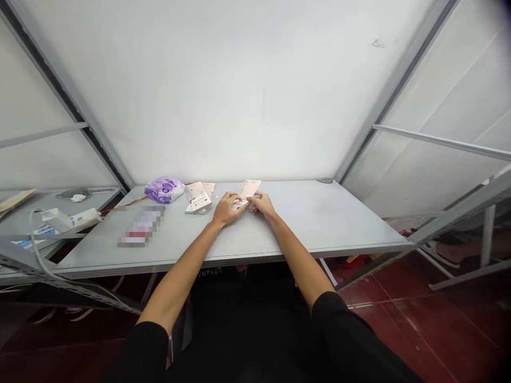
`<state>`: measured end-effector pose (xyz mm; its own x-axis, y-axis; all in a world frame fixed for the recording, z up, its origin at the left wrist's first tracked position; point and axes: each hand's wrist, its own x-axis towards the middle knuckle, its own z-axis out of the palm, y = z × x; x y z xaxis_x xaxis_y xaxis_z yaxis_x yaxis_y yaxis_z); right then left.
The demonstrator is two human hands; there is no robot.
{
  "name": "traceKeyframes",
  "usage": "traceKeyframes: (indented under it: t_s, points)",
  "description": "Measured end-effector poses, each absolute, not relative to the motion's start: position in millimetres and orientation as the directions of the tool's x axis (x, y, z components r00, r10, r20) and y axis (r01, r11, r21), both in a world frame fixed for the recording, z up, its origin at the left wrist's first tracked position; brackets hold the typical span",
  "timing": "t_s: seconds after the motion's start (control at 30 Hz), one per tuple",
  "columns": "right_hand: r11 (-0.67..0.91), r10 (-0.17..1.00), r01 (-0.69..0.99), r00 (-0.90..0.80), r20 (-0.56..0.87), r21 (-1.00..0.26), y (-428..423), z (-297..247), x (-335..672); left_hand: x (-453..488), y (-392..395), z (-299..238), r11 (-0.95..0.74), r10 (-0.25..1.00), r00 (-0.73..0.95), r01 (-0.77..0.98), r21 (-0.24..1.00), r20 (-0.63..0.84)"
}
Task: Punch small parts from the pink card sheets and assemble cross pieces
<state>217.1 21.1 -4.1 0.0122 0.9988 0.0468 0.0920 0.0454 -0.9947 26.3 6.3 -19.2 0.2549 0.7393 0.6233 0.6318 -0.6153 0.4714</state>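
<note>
Over the middle of the table, my left hand (227,209) and my right hand (262,204) are close together, fingers bent and pinching. Between them is a pale pink printed paper packet (251,187), its upper part sticking up tilted to the right. A small white printed piece (238,204) shows at my left fingers; whether it belongs to the same packet I cannot tell. To the left of my left hand lies a loose pile of similar pink and white packets (200,202), with dark print on the top one.
A purple plastic pack (164,190) sits by the wall on the grey table (327,223). A blurred-out flat object (142,226) lies at the left. A grey item (324,180) rests far right. A white power strip (82,218) and cables lie beyond the left frame.
</note>
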Motion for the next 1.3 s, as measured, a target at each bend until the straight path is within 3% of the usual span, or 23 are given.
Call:
traceKeyframes:
  t_s: [0.33, 0.57, 0.7, 0.87, 0.97, 1.1, 1.3]
  points:
    - [0.05, 0.999, 0.044, 0.003, 0.05, -0.998, 21, -6, 220, 19, -3, -17, -0.6, 0.744, 0.208, 0.626, 0.498, 0.635]
    - [0.07, 0.997, 0.172, 0.023, 0.075, -0.983, 29, -16, 222, 21, -10, -14, -0.626, 0.73, 0.26, 0.628, 0.463, 0.633]
    - [0.059, 0.997, 0.144, 0.036, 0.065, -0.988, 29, -16, 221, 22, -14, -10, -0.56, 0.749, 0.178, 0.685, 0.467, 0.638]
    - [0.094, 0.972, 0.047, 0.211, 0.102, -0.994, 25, -11, 226, 12, -10, -8, -0.447, 0.733, 0.033, 0.776, 0.445, 0.679]
    - [0.114, 0.966, 0.126, 0.217, 0.139, -0.986, 28, -14, 234, 0, -8, -3, -0.355, 0.725, -0.073, 0.812, 0.463, 0.685]
    - [0.14, 0.98, 0.346, 0.083, 0.179, -0.928, 33, -20, 240, -8, -8, 4, -0.294, 0.71, -0.169, 0.811, 0.505, 0.684]
    - [0.325, 0.935, 0.616, -0.093, 0.344, -0.718, 27, -20, 233, -5, -8, 1, -0.371, 0.717, -0.103, 0.781, 0.502, 0.69]
